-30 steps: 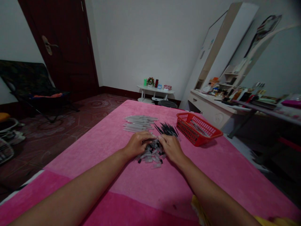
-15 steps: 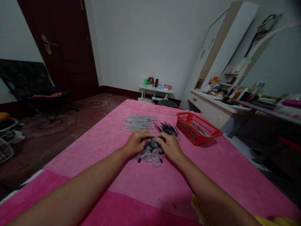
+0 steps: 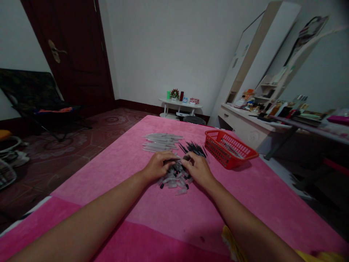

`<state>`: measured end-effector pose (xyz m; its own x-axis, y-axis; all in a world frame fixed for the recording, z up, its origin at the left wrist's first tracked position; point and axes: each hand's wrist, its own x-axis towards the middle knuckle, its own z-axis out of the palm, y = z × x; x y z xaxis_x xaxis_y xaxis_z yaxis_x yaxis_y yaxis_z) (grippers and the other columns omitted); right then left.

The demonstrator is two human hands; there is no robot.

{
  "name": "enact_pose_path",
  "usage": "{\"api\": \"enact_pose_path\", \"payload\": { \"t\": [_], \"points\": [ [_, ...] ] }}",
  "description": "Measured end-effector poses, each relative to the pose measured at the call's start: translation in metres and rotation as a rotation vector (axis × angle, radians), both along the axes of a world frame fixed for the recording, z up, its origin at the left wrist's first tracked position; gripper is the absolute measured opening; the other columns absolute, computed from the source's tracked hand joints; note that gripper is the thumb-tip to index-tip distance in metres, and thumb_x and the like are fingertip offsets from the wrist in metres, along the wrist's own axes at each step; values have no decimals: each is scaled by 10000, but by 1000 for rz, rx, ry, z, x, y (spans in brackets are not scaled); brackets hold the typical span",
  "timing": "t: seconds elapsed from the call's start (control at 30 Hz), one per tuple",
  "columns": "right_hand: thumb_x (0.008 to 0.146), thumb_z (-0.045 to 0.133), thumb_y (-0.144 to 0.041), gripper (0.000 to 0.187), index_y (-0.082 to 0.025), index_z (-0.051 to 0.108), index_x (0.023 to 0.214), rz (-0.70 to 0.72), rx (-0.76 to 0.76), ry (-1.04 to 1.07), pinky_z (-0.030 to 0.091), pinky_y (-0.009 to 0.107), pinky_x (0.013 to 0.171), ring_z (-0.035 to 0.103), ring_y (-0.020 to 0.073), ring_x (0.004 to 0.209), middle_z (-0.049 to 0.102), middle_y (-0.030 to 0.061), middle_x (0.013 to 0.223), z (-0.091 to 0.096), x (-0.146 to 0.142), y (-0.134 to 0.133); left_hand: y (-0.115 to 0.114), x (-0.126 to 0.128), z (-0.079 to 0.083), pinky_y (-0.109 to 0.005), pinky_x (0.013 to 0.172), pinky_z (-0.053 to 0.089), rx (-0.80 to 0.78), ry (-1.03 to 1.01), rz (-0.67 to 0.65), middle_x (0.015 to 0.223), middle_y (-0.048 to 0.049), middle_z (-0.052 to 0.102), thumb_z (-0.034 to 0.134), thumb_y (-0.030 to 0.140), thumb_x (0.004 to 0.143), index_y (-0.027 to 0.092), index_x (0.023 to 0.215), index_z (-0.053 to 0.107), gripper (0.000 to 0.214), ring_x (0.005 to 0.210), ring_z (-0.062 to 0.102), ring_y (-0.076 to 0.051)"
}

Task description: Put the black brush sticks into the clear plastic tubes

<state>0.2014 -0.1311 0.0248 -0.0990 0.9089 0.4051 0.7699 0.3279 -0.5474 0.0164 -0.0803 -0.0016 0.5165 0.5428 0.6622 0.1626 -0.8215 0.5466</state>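
Observation:
A loose pile of clear pen caps and small black plugs lies on the pink cloth in front of me. My left hand curves round its far left side, thumb apart from the fingers. From the far right, my right hand cups the same pile, its fingers bent and thumb pointing inward. The fingertips nearly meet behind the caps; what they touch there is partly hidden. Just beyond lie a row of pale pen barrels and, to its right, a bunch of thin dark pen refills.
A red plastic basket holding a few slim pieces stands right of the refills. The pink cloth covers the surface beneath everything. Farther back are a small white table and a cluttered dresser; a folding chair stands left.
Almost nothing differs. Both hands stay round the pile, with only a very slight shift of the fingers.

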Motion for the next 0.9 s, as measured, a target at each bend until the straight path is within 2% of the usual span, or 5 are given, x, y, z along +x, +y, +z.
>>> {"api": "enact_pose_path", "payload": {
  "t": [0.17,0.37,0.5,0.7,0.9],
  "points": [
    [898,408,-388,399,-179,530,581,-17,-18,-33,318,221,535,491,120,543,527,-12,533,1,0,-1,0,0,1,-275,715,476,2,9,-26,849,-65,683,570,154,826,183,1013,693,227,787,621,-155],
    [833,519,-356,220,-179,597,727,19,10,4,339,217,559,522,123,604,596,-11,643,1,1,0,0,0,2,-284,701,480,10,2,-12,830,-74,684,567,187,834,176,1008,699,219,769,619,-161],
    [856,472,-348,311,-178,515,598,53,-59,27,326,214,528,485,112,533,526,-28,528,-2,0,1,0,-1,-1,-281,722,484,33,27,-14,857,-67,688,558,144,825,193,1029,691,249,797,625,-160],
    [911,352,-418,423,-177,526,610,55,-150,107,313,219,495,506,117,499,539,-18,519,-2,3,4,3,0,-3,-288,734,484,86,-22,62,858,-65,674,551,109,816,188,1008,687,248,815,620,-164],
    [696,661,-345,154,-193,663,681,-56,-196,-211,275,229,503,532,132,575,624,-2,620,7,12,2,7,-4,4,-306,805,472,105,-237,191,947,-68,664,507,75,839,195,1031,667,277,900,603,-162]
  ]
}}
